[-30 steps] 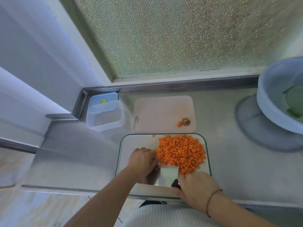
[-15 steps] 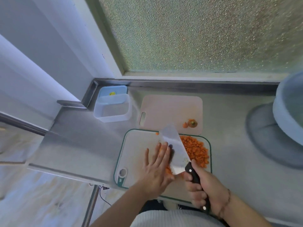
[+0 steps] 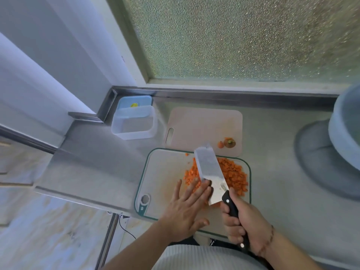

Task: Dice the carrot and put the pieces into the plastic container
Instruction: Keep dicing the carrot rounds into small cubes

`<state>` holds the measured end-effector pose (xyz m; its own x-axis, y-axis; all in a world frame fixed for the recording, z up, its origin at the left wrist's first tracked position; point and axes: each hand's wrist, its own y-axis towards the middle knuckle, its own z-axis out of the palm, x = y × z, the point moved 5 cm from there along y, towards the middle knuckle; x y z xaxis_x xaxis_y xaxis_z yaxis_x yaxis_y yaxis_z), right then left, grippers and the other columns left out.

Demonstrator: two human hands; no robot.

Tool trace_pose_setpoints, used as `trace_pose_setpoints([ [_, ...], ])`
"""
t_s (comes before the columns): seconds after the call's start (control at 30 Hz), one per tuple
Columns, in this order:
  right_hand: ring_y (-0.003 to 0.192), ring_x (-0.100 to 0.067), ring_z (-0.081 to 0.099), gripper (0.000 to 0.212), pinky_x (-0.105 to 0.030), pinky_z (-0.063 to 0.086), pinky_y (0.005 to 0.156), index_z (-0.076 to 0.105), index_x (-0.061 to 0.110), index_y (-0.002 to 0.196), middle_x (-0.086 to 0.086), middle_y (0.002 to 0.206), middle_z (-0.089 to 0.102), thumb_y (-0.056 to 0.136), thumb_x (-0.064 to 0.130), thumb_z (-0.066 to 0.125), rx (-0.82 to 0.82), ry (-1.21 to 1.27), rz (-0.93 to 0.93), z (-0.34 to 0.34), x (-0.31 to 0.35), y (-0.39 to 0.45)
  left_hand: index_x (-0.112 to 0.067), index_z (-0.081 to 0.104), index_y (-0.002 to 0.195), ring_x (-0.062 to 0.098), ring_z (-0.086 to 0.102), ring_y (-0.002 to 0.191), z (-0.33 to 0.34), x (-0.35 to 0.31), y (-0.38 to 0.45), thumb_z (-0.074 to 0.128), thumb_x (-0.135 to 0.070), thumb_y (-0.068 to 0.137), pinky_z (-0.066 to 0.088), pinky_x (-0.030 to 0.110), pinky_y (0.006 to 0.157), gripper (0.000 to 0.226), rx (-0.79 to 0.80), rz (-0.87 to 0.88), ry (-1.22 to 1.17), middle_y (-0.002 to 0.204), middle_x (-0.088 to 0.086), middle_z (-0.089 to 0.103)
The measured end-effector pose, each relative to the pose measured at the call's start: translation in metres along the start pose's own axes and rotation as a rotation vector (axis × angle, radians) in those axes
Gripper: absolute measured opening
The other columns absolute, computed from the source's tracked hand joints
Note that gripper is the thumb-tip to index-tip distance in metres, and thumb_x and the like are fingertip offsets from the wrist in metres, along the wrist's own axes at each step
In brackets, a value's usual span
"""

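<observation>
A heap of diced carrot lies on the green-rimmed white cutting board. My right hand grips the black handle of a cleaver, whose wide blade lies tilted through the heap. My left hand is flat with straight fingers, its fingertips pressing carrot pieces against the blade's left side. The clear plastic container stands apart at the back left, with nothing visible inside it.
A pale pink cutting board behind holds a carrot top and a small scrap. A blue lid leans behind the container. A grey-blue bowl stands at the right. The steel counter's front edge drops off at left.
One second ago both hands were low at the board's near edge with the blade upright. The cleaver now lies angled through the heap, and my left hand has flattened against the pieces.
</observation>
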<state>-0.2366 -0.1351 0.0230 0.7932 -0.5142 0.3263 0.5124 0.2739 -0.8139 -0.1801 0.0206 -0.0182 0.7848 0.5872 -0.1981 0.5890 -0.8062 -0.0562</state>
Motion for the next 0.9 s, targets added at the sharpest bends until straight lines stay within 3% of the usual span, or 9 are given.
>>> trace_pose_setpoints([
  [0.2,0.032,-0.01,0.017,0.059,-0.014,0.02,0.036,0.046,0.015,0.064,-0.001,0.051,0.023,0.088,0.069,0.037,-0.02,0.022,-0.036,-0.005,0.007,0.003,-0.012,0.008,0.162,0.03,0.004,0.156,0.006,0.004,-0.017,0.013,-0.061,0.105,0.009,0.06,0.116,0.076,-0.015,-0.027,-0.016,0.17,0.004,0.005],
  [0.33,0.033,-0.01,0.019,0.059,-0.015,0.021,0.035,0.047,0.015,0.064,-0.002,0.051,0.023,0.087,0.068,0.037,-0.008,-0.027,-0.052,0.003,0.008,0.004,-0.012,0.004,0.162,0.032,0.009,0.156,0.004,-0.007,-0.011,0.014,-0.061,0.105,0.008,0.058,0.119,0.076,-0.06,0.051,0.004,0.17,0.006,0.007],
  [0.53,0.031,-0.01,0.019,0.06,-0.014,0.023,0.035,0.046,0.014,0.064,-0.002,0.05,0.022,0.087,0.068,0.036,-0.008,-0.001,-0.018,0.005,0.012,0.002,-0.013,0.012,0.162,0.029,0.008,0.156,0.012,0.001,-0.014,0.013,-0.06,0.105,0.012,0.057,0.117,0.075,-0.045,0.015,0.071,0.17,0.003,0.008],
  [0.6,0.031,-0.01,0.018,0.06,-0.013,0.023,0.035,0.045,0.013,0.065,-0.003,0.051,0.022,0.086,0.068,0.037,-0.016,0.011,-0.004,0.001,0.01,0.003,-0.017,0.021,0.161,0.03,0.015,0.155,0.014,0.002,-0.02,0.023,-0.055,0.106,0.013,0.058,0.117,0.067,-0.096,0.046,0.081,0.169,0.001,0.014],
  [0.63,0.031,-0.01,0.019,0.06,-0.013,0.023,0.036,0.045,0.013,0.065,-0.003,0.051,0.022,0.086,0.068,0.038,-0.02,0.015,0.004,-0.001,0.01,0.003,-0.021,0.033,0.157,0.03,0.023,0.152,0.013,0.002,-0.021,0.034,-0.048,0.106,0.017,0.059,0.116,0.058,-0.146,0.065,0.08,0.167,0.0,0.022],
  [0.7,0.031,-0.009,0.019,0.059,-0.013,0.023,0.036,0.044,0.012,0.066,-0.003,0.051,0.022,0.085,0.068,0.039,-0.026,0.003,0.023,-0.003,0.011,0.004,-0.03,0.062,0.127,0.032,0.041,0.136,0.007,0.007,-0.017,0.058,-0.033,0.095,0.032,0.059,0.105,0.032,-0.318,0.069,0.04,0.153,-0.002,0.043],
  [0.77,0.032,-0.01,0.019,0.06,-0.013,0.024,0.036,0.044,0.013,0.065,-0.003,0.051,0.022,0.083,0.07,0.039,-0.033,-0.027,0.034,-0.004,0.013,0.005,-0.032,0.063,0.099,0.03,0.049,0.116,-0.004,0.021,-0.008,0.069,-0.03,0.09,0.04,0.049,0.094,0.01,-0.51,-0.01,-0.075,0.13,-0.005,0.056],
  [0.83,0.032,-0.01,0.018,0.061,-0.014,0.023,0.035,0.045,0.014,0.063,-0.003,0.051,0.021,0.081,0.072,0.039,-0.042,-0.073,0.037,-0.004,0.018,0.005,-0.03,0.059,0.09,0.027,0.051,0.105,-0.016,0.039,0.005,0.068,-0.042,0.093,0.041,0.041,0.089,0.015,-0.612,-0.11,-0.162,0.115,-0.007,0.06],
  [0.9,0.032,-0.011,0.017,0.062,-0.014,0.022,0.036,0.046,0.015,0.063,-0.004,0.053,0.021,0.081,0.074,0.037,-0.043,-0.131,0.038,-0.002,0.026,0.003,-0.024,0.065,0.094,0.027,0.057,0.105,-0.021,0.061,0.023,0.062,-0.047,0.097,0.048,0.042,0.089,0.024,-0.575,-0.22,-0.259,0.113,-0.002,0.065],
])
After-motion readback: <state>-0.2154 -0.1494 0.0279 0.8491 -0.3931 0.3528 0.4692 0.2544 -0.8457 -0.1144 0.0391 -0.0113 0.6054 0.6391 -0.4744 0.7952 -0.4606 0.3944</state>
